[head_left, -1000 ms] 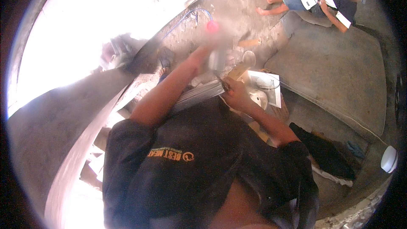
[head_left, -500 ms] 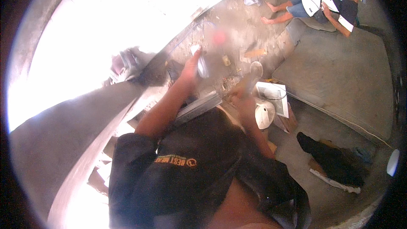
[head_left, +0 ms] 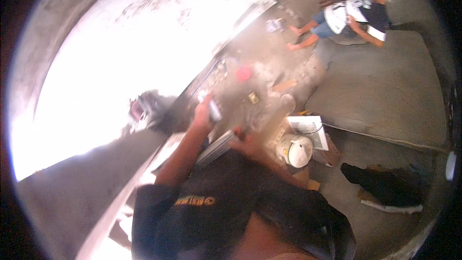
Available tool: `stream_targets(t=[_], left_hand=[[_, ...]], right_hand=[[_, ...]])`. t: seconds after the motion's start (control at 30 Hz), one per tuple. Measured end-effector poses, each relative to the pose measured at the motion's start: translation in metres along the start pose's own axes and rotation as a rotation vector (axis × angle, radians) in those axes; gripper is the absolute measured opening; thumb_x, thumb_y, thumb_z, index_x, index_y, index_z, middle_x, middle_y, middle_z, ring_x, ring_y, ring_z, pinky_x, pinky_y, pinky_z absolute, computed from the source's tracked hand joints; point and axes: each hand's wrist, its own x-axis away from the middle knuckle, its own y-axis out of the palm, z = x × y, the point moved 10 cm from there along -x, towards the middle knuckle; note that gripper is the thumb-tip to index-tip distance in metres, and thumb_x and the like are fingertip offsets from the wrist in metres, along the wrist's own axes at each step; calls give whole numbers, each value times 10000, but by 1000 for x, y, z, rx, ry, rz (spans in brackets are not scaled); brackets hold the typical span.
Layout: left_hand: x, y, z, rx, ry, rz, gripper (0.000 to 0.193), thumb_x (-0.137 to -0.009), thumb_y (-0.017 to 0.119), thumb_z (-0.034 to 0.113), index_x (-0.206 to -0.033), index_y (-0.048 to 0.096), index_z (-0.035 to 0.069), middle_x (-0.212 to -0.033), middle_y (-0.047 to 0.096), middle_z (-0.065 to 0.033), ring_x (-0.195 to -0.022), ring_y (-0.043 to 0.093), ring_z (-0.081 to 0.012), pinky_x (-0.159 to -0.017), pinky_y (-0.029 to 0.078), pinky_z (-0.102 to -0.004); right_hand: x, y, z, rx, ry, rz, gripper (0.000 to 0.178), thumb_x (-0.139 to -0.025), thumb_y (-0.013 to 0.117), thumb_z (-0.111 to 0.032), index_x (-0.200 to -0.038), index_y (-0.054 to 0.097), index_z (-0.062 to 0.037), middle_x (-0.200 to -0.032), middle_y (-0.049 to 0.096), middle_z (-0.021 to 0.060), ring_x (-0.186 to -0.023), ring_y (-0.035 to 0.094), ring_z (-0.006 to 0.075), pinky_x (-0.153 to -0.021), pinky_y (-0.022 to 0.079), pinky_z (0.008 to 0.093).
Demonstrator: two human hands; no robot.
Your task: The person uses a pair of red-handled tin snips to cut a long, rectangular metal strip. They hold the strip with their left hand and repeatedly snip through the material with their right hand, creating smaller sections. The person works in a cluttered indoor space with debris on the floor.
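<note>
My left hand (head_left: 203, 111) is closed round a pale, whitish elongated object (head_left: 215, 111), too blurred to name. It is held out over the littered floor. My right hand (head_left: 244, 145) is close in front of my body, beside the end of a long grey-white bar or frame (head_left: 217, 147). Motion smears its fingers, so whether it holds anything cannot be made out. A white lidded bucket (head_left: 298, 152) stands to the right of that hand, with a white perforated panel (head_left: 308, 126) just behind it.
A large grey mattress-like slab (head_left: 380, 87) lies at the right. Another person (head_left: 358, 19) sits at the far right, legs stretched out. A red round thing (head_left: 244, 73) and scraps lie on the floor ahead. Dark cloth (head_left: 380, 183) lies at the lower right. A low wall (head_left: 86, 168) runs at left.
My right hand has moved left and closer to my body, toward the pale bar. My left hand still holds the pale object, now lower in view. The whole view has shifted.
</note>
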Motion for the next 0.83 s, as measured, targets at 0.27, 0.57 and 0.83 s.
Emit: stream_targets(t=[0.27, 0.57, 0.83], left_hand=[[10, 13, 54, 227, -10, -51, 306, -928, 692, 325, -1018, 540, 76, -771, 575, -50, -646, 598, -214, -578, 518, -366], [45, 14, 196, 267, 259, -147, 338, -941, 681, 284, -1143, 564, 39, -812, 574, -44, -686, 588, -167, -640, 536, -331], [105, 16, 248, 90, 387, -169, 495, -988, 605, 308, -1343, 469, -9, -875, 582, -61, -747, 590, -176, -670, 550, -323]], right_hand=[[-28, 11, -18, -264, -50, -51, 326, -876, 767, -277, -1058, 599, -66, -886, 516, -27, -861, 498, 99, -805, 435, 290], [-38, 1, 7, -460, 95, 145, 339, -887, 738, -255, -1082, 613, -7, -965, 638, 40, -884, 602, 141, -816, 486, 304], [-38, -23, 35, -738, 149, 362, 215, -924, 692, -229, -1045, 650, -57, -937, 664, 43, -846, 614, 136, -760, 500, 297]])
